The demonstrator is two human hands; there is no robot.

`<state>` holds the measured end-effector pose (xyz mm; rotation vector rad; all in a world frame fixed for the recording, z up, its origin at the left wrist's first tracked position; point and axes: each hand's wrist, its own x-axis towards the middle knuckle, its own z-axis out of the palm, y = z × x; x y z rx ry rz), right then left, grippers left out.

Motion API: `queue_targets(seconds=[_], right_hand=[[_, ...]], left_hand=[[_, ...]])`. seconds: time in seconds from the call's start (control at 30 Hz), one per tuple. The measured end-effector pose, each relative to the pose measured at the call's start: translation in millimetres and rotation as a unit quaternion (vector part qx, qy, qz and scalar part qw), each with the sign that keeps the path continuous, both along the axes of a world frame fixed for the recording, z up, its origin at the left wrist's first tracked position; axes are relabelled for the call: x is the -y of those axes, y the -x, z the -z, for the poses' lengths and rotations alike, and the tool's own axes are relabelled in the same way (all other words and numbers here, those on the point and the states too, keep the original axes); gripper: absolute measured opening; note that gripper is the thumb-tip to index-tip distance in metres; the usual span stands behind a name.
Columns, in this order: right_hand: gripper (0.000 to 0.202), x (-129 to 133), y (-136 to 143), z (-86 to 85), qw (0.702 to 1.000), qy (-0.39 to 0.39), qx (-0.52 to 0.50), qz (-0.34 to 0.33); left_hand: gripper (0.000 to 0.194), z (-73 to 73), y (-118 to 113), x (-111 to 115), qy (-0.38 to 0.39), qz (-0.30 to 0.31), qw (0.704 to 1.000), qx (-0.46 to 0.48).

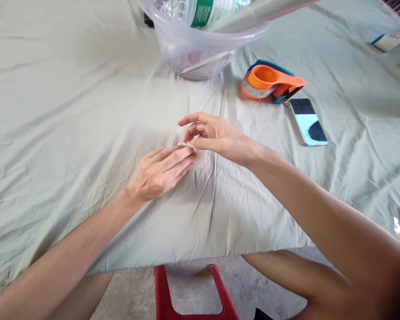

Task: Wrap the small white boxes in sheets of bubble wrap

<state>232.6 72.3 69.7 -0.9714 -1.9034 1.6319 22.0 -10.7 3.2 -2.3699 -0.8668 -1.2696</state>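
Note:
Near the middle of the cloth-covered table (86,106), a small clear, crinkled piece of plastic (188,144) lies at the fingertips of both hands. My left hand (163,171) is palm down with its fingers stretched out and close together, their tips at the plastic. From the right, my right hand (216,135) reaches in with thumb and curled fingers around the plastic, the index finger held out above. The exact contact between the fingers and the plastic is partly hidden.
A translucent purple basin (200,51) holding a plastic bottle (208,11) stands at the back. An orange tape dispenser (265,80) and a phone (308,122) lie to the right. A red stool (163,293) is below the table's front edge.

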Motion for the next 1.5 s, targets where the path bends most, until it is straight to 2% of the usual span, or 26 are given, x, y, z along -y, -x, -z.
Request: queue_targets(seconds=[0.23,0.53,1.07,1.27,1.4,1.5], right_hand=[[0.045,0,1,-2.8,1.000,0.007,0.006,0.008],[0.046,9,5,-4.2,0.996,0.066,0.002,0.051],[0.040,7,-1,-4.6,0.999,0.015,0.021,0.042],[0.030,-10,-15,-17.3,0.997,-0.021,0.071,0.000],[0.010,-18,-19,-35.0,0.984,-0.095,0.146,-0.040],[0.011,-18,-18,-49.0,0.969,-0.140,0.194,-0.063]], left_hand=[[0.014,-2.7,0,0,-0.023,-0.013,1.000,-0.013],[0.013,-2.4,-5,-1,-0.039,-0.017,0.999,0.005],[0.016,-2.7,-1,-2,-0.056,-0.003,0.998,-0.013],[0.013,-7.0,-2,0,-0.051,-0.008,0.998,-0.024],[0.012,-7.7,-2,0,-0.052,-0.013,0.998,-0.027],[0.012,-7.6,-2,1,-0.052,-0.018,0.998,-0.027]])
